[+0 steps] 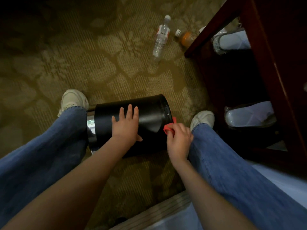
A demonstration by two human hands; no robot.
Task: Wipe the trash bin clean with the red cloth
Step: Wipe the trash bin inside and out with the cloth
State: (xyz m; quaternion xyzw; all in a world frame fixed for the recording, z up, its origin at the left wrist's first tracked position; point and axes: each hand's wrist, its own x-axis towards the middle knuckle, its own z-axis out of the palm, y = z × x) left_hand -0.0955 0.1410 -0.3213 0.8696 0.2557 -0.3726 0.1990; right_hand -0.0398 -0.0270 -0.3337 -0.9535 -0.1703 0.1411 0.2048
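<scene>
A black cylindrical trash bin [149, 113] lies on its side on the carpet between my two feet, its silver rim toward the left. My left hand [125, 124] rests flat on the bin's upper side, fingers straight and spread. My right hand [178, 138] pinches a small red cloth [169, 126] and holds it against the bin's right end, near the edge. Most of the cloth is hidden inside my fingers.
A clear water bottle [160, 38] and an orange drink bottle [185, 38] lie on the patterned carpet farther ahead. A dark wooden table [259, 39] stands at the right, with white slippers [249, 113] under it. My legs in jeans flank the bin.
</scene>
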